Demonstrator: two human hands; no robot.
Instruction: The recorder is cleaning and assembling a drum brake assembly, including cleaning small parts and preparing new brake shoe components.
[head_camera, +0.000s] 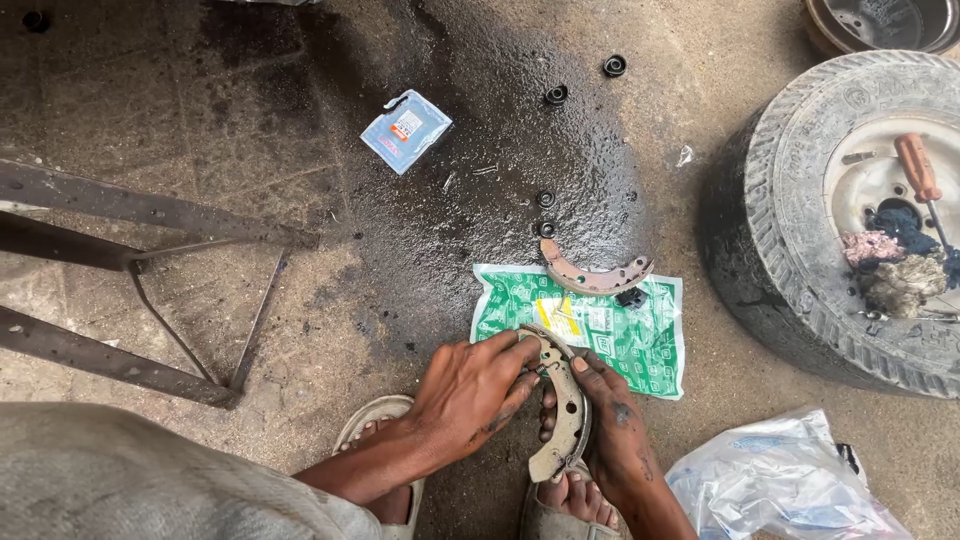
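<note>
Grey cloth over the person's knee (120, 480) fills the lower left corner, with a rusty metal frame (130, 260) on the ground beyond it. Left hand (470, 390) is closed around the upper end of a curved brake shoe (565, 410), fingertips at a small spring near its tip. Right hand (612, 420) clamps the outer edge of the same shoe, which stands on end above the sandalled feet (385, 425). Both hands look greasy, so the shoe could slip and drop onto the toes. The spring, if under tension, could snap off and be lost on the wet, oily ground. A second brake shoe (595, 275) lies on the green packet (620, 335). Small black rubber rings (556, 95) sit loose on the oil patch, easily kicked away. To the right, a tyre (850, 210) carries a screwdriver (918, 170) that could roll off.
</note>
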